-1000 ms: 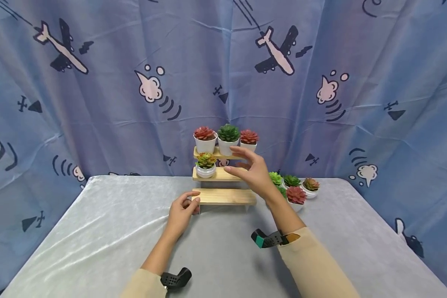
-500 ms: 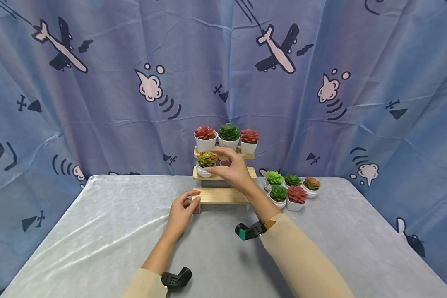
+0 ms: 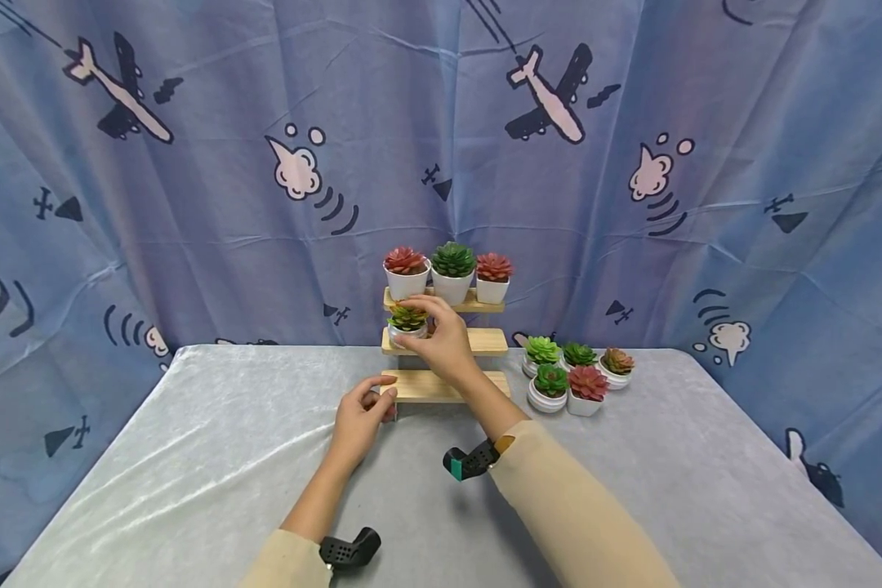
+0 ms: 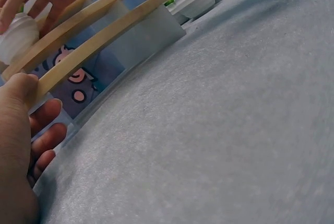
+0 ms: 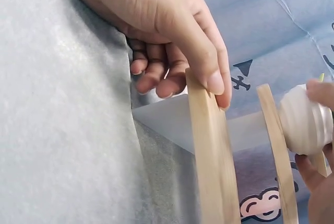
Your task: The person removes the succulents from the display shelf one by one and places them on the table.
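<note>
Succulent pot (image 3: 407, 325) sits at the middle shelf's left end – the right hand (image 3: 441, 339) has swung in from the right and now seems to pinch it, while the left hand (image 3: 360, 416) grips the wooden stand (image 3: 441, 385) – pot being adjusted

Nine potted succulents (image 3: 452, 272), one three-tier wooden shelf (image 3: 485, 340), two hands (image 3: 360, 420), one table (image 3: 191, 457)
</note>
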Demonstrator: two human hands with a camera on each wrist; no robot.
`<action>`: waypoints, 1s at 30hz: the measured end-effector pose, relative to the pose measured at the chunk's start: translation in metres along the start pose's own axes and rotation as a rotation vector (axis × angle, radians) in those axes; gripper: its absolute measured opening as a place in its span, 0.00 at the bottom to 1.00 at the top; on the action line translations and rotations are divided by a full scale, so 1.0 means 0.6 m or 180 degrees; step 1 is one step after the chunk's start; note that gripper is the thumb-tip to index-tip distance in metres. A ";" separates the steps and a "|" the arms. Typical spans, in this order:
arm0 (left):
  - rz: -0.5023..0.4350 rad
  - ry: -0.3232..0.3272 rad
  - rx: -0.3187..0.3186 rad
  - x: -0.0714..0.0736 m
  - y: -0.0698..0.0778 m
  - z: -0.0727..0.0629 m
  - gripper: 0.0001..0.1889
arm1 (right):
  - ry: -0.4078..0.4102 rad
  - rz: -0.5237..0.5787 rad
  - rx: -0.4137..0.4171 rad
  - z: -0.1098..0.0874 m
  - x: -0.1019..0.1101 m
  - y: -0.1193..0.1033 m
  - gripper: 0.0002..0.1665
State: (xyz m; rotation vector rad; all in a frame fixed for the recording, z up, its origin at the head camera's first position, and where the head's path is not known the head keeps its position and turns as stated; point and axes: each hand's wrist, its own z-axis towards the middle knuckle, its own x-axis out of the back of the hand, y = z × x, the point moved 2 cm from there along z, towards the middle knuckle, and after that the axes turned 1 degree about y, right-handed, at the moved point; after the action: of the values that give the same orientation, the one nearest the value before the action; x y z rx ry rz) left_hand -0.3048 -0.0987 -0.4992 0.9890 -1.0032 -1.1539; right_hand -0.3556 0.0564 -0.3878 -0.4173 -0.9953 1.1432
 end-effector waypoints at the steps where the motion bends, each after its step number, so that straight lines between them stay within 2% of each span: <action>1: -0.0003 -0.0004 -0.0002 0.000 0.000 0.000 0.12 | 0.0041 0.0005 -0.0001 0.000 -0.002 0.001 0.28; 8: 0.0014 0.0000 0.0009 -0.008 0.001 -0.003 0.11 | 0.0176 0.0019 -0.0010 -0.006 0.007 0.002 0.28; 13: 0.0106 -0.0015 0.0017 -0.011 0.003 -0.005 0.12 | 0.0221 0.0180 0.0018 -0.021 0.028 -0.007 0.28; 21: 0.0090 -0.0017 0.0013 -0.008 0.006 -0.006 0.12 | 0.0330 0.0391 0.0191 -0.042 0.093 -0.029 0.29; 30: 0.0076 -0.0005 0.0049 0.001 0.000 -0.005 0.13 | 0.0333 0.0324 0.0140 -0.080 0.165 -0.039 0.29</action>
State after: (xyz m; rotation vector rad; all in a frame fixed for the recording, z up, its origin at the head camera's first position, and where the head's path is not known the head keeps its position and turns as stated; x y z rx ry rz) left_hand -0.3018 -0.0988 -0.4996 0.9861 -1.0241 -1.1291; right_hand -0.2958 0.1450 -0.3528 -0.4921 -0.8644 1.2202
